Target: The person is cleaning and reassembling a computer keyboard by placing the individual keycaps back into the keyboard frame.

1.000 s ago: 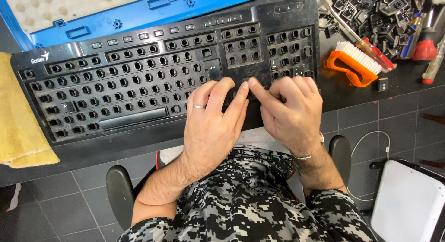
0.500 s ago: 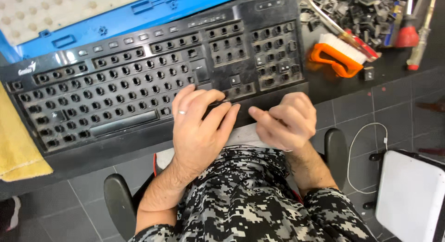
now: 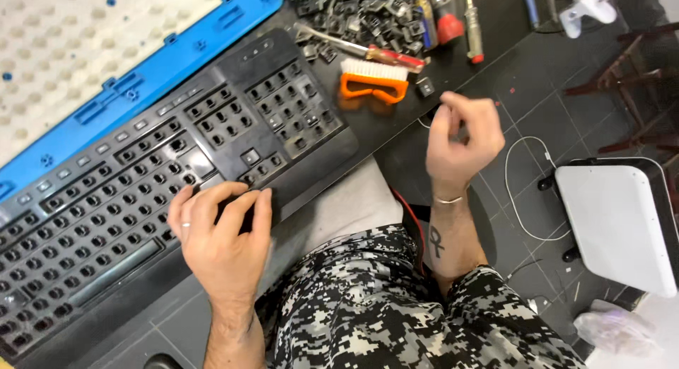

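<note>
- Left hand (image 3: 219, 234) lies flat, fingers together, on the near edge of the black keyboard (image 3: 141, 192), covering a few empty key sockets.
- Right hand (image 3: 460, 139) is lifted off the table (image 3: 396, 139), wrist bent, fingertips drawn loosely together; whether it pinches anything cannot be told.
- Keyboard lies slantwise on the table, its left end cut off.
- Orange brush (image 3: 373, 81) lies beyond the right hand.

brush (image 3: 373, 80) behind keyboard (image 3: 177, 171), keycaps (image 3: 353, 12) beyond
</note>
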